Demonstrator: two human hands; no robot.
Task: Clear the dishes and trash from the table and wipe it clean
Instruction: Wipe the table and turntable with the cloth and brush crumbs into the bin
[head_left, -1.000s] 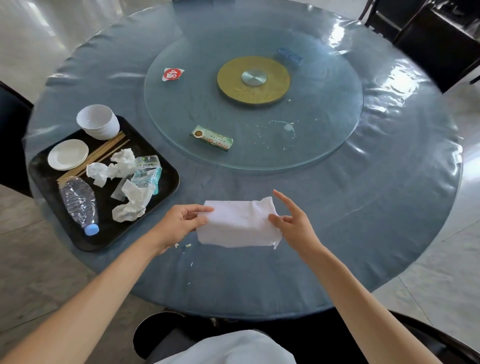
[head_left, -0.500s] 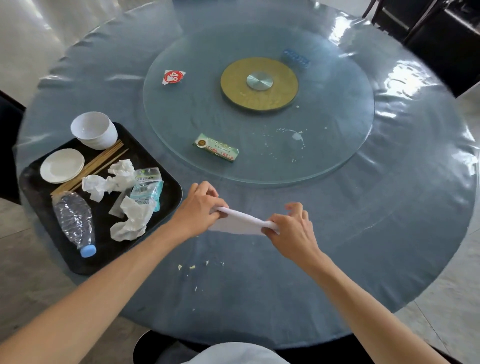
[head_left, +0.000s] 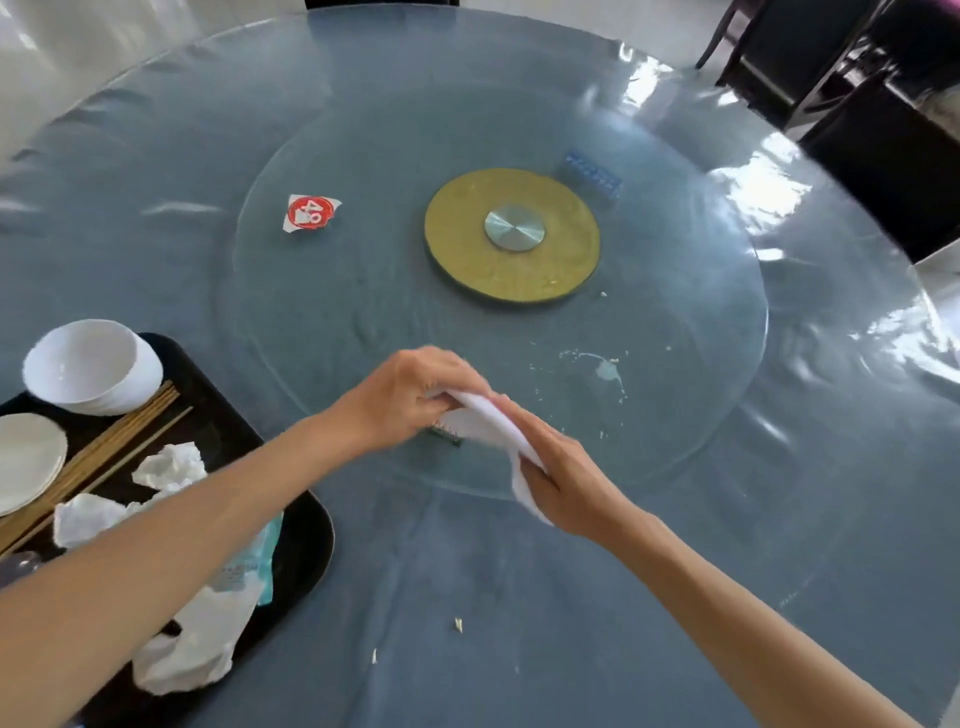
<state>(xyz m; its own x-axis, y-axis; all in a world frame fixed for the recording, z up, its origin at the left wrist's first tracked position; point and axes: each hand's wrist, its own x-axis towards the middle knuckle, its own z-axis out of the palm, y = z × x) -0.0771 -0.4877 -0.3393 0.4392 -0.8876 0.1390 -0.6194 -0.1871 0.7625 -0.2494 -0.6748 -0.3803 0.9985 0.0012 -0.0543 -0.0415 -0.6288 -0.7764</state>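
Both hands hold a folded white cloth (head_left: 493, 426) over the near edge of the glass turntable (head_left: 675, 395). My left hand (head_left: 410, 395) grips its upper end, and my right hand (head_left: 566, 478) grips its lower end. A green wrapper (head_left: 448, 434) lies under my left hand, mostly hidden. On the turntable lie a red-and-white wrapper (head_left: 310, 214), a blue packet (head_left: 592, 174) and a white spill with crumbs (head_left: 605, 371). Crumbs (head_left: 458, 623) dot the blue table cover near me.
A black tray (head_left: 306, 525) at the left carries a white bowl (head_left: 91, 366), a small plate (head_left: 26, 460), chopsticks (head_left: 104, 441), crumpled tissues (head_left: 171, 467) and a teal packet (head_left: 262, 556). A gold disc (head_left: 511, 234) marks the turntable's centre. Dark chairs (head_left: 857, 104) stand at the far right.
Both hands folded the cloth and carried it forward from the near table edge onto the turntable's near rim. My left hand now covers the green wrapper.
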